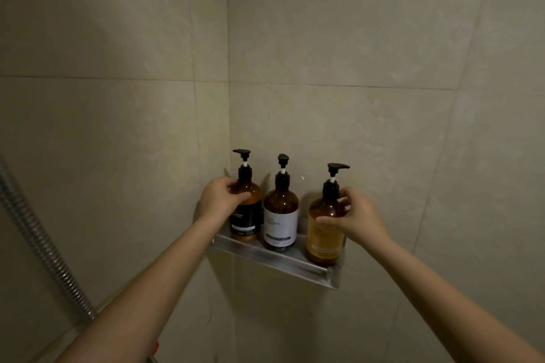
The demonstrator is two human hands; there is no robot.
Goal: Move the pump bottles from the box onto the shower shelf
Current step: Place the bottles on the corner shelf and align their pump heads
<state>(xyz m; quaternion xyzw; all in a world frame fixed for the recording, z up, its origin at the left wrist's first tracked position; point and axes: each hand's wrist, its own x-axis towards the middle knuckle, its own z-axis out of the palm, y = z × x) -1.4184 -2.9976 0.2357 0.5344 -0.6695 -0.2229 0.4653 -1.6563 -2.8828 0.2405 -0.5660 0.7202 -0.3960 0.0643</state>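
Note:
Three amber pump bottles stand upright in a row on the metal corner shelf (283, 261). The black-label bottle (247, 215) is at the left, and my left hand (219, 197) is wrapped around its shoulder. The white-label bottle (281, 218) stands in the middle, untouched. At the right end is the yellow-label bottle (323, 233), held by my right hand (358, 216) with fingers around its neck and thumb across its body. The box is out of view.
Beige tiled walls meet in a corner behind the shelf. A ribbed metal shower hose (41, 242) runs diagonally down the left side. A red-tipped object (155, 348) peeks out below my left forearm.

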